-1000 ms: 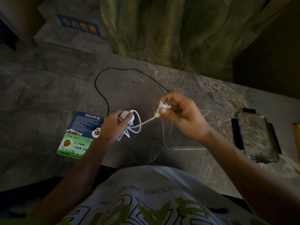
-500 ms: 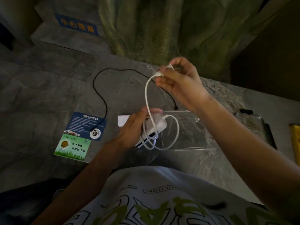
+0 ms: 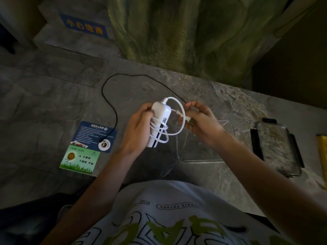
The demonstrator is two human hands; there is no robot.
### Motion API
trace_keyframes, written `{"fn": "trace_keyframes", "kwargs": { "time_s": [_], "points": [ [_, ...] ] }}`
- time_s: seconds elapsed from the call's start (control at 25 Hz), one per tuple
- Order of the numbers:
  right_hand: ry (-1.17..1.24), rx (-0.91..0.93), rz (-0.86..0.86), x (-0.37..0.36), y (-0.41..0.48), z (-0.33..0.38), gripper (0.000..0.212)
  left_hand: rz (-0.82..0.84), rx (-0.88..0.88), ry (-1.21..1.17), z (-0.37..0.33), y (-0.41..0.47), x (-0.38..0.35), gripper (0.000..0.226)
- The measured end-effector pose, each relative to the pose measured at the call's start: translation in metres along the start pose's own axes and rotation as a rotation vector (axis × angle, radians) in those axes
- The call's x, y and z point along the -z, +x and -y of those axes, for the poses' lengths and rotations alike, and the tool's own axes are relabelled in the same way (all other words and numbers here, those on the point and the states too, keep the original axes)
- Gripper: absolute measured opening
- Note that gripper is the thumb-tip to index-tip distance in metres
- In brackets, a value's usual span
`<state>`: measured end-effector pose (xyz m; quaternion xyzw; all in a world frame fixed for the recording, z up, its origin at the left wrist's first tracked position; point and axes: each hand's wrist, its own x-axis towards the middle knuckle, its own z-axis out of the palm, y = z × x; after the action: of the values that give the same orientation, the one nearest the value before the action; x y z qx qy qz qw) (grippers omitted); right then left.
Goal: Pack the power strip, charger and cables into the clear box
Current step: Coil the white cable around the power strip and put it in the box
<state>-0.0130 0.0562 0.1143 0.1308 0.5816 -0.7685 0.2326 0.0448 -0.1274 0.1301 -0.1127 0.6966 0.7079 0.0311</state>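
Note:
My left hand (image 3: 137, 131) grips a white power strip (image 3: 160, 119) held upright above the stone counter, with its white cord (image 3: 177, 110) looped around it several times. My right hand (image 3: 201, 124) pinches the plug end of that cord close to the strip's right side. The clear box (image 3: 200, 156) sits open on the counter just below and right of my hands. A thin black cable (image 3: 113, 110) curves across the counter at the left and ends in a round white charger puck (image 3: 104, 144).
Two printed cards, one blue (image 3: 92, 133) and one green (image 3: 79, 160), lie under the puck at the left. The box's clear lid (image 3: 277, 147) with black clips rests at the right, next to a yellow object (image 3: 323, 156) at the edge. A rock-like wall rises behind the counter.
My right hand has come down from high above the counter to beside the strip, carrying the plug end. The left hand has lifted and turned the strip upright, with more cord around it.

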Motion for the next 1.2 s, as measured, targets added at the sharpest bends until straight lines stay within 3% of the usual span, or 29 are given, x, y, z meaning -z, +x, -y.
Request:
{"fn": "trace_keyframes", "kwargs": {
  "time_s": [0.08, 0.28, 0.52, 0.64, 0.8, 1.04, 1.12, 1.2],
  "points": [
    [-0.074, -0.017, 0.048, 0.002, -0.009, -0.006, 0.017, -0.071, 0.049, 0.041, 0.005, 0.003, -0.001, 0.027],
    [-0.192, -0.036, 0.081, -0.006, -0.026, -0.014, 0.018, -0.113, -0.030, 0.204, 0.017, 0.006, -0.014, 0.018],
    [-0.033, -0.134, -0.096, 0.005, -0.032, -0.025, 0.034, -0.007, -0.138, 0.431, 0.032, 0.005, -0.030, 0.032],
    [-0.113, -0.092, -0.019, 0.015, -0.039, -0.031, 0.048, 0.093, -0.277, 0.597, 0.044, 0.004, -0.042, 0.043],
    [-0.126, -0.052, 0.020, 0.023, -0.047, -0.035, 0.051, 0.242, -0.425, 0.741, 0.048, -0.003, -0.065, 0.046],
    [-0.065, -0.080, -0.098, 0.051, -0.052, -0.037, 0.030, 0.371, -0.289, 0.531, 0.055, -0.005, -0.084, 0.083],
    [-0.032, -0.081, -0.099, 0.061, -0.055, -0.038, 0.033, 0.396, -0.176, 0.432, 0.054, -0.006, -0.087, 0.080],
    [0.006, -0.070, -0.107, 0.068, -0.057, -0.037, 0.038, 0.371, -0.074, 0.345, 0.055, -0.008, -0.088, 0.061]
  ]
}}
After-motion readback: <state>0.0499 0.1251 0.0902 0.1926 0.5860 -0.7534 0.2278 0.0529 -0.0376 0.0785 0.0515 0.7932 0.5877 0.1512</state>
